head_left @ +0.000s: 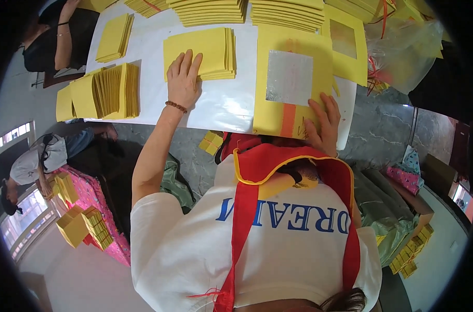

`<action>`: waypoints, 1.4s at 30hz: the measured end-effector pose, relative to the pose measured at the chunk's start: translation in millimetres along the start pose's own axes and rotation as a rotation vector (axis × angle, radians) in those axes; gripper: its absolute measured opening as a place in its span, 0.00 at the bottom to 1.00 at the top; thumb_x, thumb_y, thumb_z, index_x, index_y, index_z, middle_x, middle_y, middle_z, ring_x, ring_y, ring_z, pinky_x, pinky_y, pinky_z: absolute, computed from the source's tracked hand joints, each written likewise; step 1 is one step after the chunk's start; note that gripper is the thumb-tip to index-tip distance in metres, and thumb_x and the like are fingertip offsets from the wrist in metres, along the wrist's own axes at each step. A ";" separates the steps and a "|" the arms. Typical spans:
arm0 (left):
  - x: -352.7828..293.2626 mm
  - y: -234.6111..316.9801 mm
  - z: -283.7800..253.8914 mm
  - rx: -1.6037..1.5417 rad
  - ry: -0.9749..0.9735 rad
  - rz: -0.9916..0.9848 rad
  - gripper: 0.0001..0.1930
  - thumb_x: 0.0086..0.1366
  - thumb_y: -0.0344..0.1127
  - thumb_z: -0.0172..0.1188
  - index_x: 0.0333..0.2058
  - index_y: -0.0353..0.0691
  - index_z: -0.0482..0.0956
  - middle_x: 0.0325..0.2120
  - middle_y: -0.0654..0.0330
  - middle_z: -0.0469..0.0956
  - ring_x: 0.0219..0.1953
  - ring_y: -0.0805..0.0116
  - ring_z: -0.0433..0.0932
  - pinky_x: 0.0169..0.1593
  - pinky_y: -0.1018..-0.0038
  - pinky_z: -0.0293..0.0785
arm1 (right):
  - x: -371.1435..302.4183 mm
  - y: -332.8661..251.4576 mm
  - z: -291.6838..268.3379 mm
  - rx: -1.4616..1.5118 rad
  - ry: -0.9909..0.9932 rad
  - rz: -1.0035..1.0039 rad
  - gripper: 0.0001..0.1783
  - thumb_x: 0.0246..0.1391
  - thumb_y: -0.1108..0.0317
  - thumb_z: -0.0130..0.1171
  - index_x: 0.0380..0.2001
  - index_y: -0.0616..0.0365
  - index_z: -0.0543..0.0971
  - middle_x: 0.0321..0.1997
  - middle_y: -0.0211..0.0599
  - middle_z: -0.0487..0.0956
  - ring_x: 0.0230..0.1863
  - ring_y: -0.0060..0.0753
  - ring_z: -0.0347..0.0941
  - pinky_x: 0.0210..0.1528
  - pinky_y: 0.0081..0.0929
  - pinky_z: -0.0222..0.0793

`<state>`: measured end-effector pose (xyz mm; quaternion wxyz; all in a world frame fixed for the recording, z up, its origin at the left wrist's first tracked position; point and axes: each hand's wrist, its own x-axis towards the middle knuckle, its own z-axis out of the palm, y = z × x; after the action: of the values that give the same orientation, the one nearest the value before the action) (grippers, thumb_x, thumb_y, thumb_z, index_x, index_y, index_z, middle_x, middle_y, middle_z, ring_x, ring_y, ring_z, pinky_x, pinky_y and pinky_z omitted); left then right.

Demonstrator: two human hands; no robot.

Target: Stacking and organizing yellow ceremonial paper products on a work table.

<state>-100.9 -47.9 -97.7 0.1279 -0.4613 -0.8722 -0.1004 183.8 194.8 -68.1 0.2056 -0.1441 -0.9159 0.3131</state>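
My left hand (184, 78), with a brown bead bracelet at the wrist, lies fingers outstretched on the near left part of a stack of folded yellow paper (210, 52). My right hand (324, 122) rests at the near right edge of a large yellow paper sheet (265, 117), its fingers and thumb apart. That sheet carries a silver foil square (290, 78) and an orange strip (289, 119). Under it and to the right, another yellow sheet (353, 67) with a foil square shows in part.
Folded yellow stacks stand at the table's left (104, 93) and far side (288, 13). A clear plastic bag (403, 54) hangs at the right corner. A person in black (44, 44) sits far left. Another person (28, 166) works beside a pink floral cloth (98, 208).
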 end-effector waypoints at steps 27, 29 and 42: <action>6.2 -10.0 -22.5 -0.087 -0.172 0.029 0.41 0.44 0.26 0.61 0.60 0.46 0.56 0.59 0.52 0.57 0.59 0.50 0.57 0.61 0.57 0.54 | -1.2 0.9 4.4 0.017 0.056 -0.016 0.22 0.49 0.66 0.56 0.50 0.55 0.73 0.62 0.44 0.60 0.65 0.52 0.50 0.64 0.42 0.47; 7.1 -9.0 -23.8 -0.097 -0.167 0.033 0.42 0.44 0.26 0.61 0.60 0.46 0.56 0.59 0.51 0.57 0.59 0.50 0.57 0.61 0.57 0.55 | -1.5 0.6 3.6 0.020 0.057 -0.005 0.22 0.49 0.66 0.56 0.50 0.54 0.73 0.62 0.44 0.60 0.65 0.52 0.50 0.64 0.42 0.47; 5.4 -4.4 -18.9 -0.056 -0.145 0.018 0.40 0.46 0.28 0.58 0.61 0.49 0.56 0.59 0.50 0.57 0.59 0.49 0.56 0.60 0.55 0.53 | -0.3 2.2 6.1 0.046 0.074 -0.006 0.22 0.48 0.66 0.57 0.49 0.54 0.74 0.61 0.43 0.61 0.64 0.52 0.50 0.63 0.42 0.47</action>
<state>-105.0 -51.7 -78.4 0.0523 -0.4784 -0.8720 -0.0897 181.5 193.3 -74.0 0.2436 -0.1481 -0.9007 0.3278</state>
